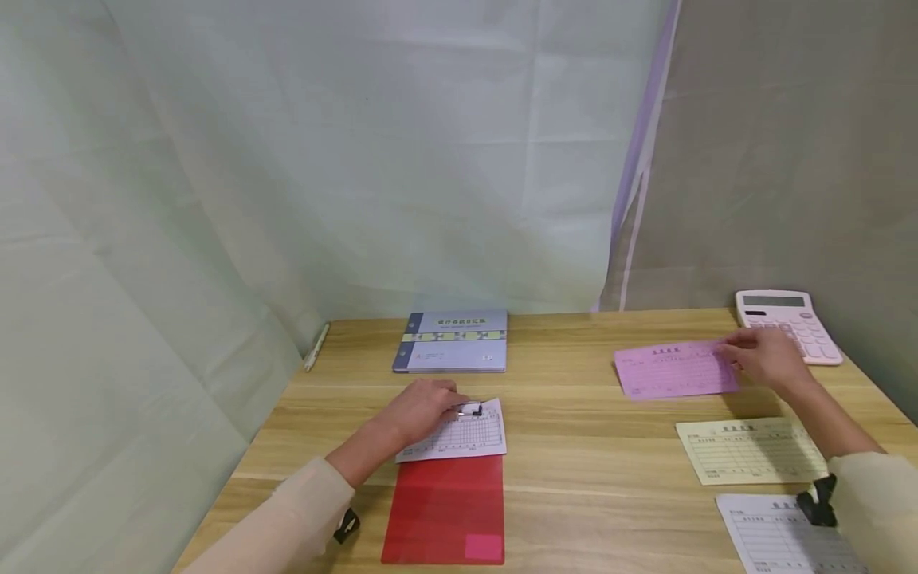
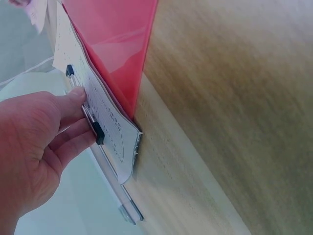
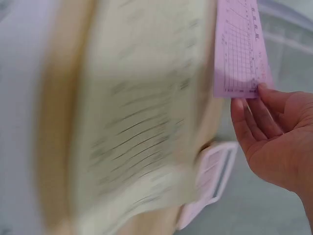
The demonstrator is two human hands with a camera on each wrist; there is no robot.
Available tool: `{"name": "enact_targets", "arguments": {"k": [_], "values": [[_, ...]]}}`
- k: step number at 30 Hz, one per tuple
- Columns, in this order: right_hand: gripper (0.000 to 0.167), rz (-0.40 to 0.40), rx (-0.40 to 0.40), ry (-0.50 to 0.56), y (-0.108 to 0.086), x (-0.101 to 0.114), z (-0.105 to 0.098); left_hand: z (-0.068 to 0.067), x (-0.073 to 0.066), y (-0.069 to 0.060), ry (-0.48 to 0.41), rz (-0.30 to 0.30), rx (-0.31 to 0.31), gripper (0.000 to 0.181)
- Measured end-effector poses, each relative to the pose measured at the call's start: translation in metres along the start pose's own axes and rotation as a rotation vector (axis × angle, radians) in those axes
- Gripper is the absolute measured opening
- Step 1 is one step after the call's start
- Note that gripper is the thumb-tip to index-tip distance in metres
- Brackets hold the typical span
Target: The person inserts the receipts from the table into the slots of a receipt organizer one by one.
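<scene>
My left hand point(image 1: 423, 408) is at the top of a red clipboard point(image 1: 446, 502), its thumb and fingers gripping the metal clip point(image 2: 84, 105). Under that clip lies a white printed form point(image 1: 466, 434) covering the board's upper half; the left wrist view shows it as several sheets. Far to the right, my right hand point(image 1: 767, 359) pinches one end of a pink printed form point(image 1: 674, 371) between thumb and fingers. In the right wrist view the pink form point(image 3: 239, 49) is held up off the table.
A yellow form point(image 1: 746, 454) and a white form point(image 1: 774, 530) lie below my right arm. Behind the right hand sits a pink calculator point(image 1: 789, 327). At the back are a blue account book point(image 1: 453, 351) and a white pen point(image 1: 317, 347). Cloth curtains point(image 1: 430, 159) border the wooden table point(image 1: 574, 510).
</scene>
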State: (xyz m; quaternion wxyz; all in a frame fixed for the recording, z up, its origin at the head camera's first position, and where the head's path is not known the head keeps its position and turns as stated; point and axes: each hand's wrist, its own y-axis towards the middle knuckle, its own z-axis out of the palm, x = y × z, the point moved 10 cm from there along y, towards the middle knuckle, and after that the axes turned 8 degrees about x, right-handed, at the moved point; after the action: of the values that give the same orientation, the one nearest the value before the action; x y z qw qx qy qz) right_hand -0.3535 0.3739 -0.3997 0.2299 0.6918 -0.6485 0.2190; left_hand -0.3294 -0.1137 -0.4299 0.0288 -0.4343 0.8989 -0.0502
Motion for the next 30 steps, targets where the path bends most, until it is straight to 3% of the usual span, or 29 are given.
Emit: {"name": "enact_targets", "arguments": {"k": [9, 16, 21, 26, 30], "values": [[0.035, -0.093, 0.152, 0.245, 0.011, 0.084, 0.019, 0.0, -0.001, 0.0, 0.001, 0.001, 0.002, 0.031], [0.033, -0.11, 0.308, 0.5, 0.006, 0.144, 0.064, 0.0, -0.001, 0.002, 0.0, 0.005, 0.007, 0.031], [0.03, -0.055, 0.434, 0.607, -0.003, 0.164, 0.112, 0.001, -0.002, 0.005, 0.018, 0.011, 0.014, 0.032], [0.022, -0.01, 0.496, 0.614, -0.015, 0.17, 0.158, 0.002, -0.001, 0.006, 0.024, 0.002, 0.018, 0.033], [0.017, 0.008, 0.505, 0.579, -0.023, 0.172, 0.179, 0.001, -0.001, 0.005, 0.015, -0.006, 0.012, 0.033]]}}
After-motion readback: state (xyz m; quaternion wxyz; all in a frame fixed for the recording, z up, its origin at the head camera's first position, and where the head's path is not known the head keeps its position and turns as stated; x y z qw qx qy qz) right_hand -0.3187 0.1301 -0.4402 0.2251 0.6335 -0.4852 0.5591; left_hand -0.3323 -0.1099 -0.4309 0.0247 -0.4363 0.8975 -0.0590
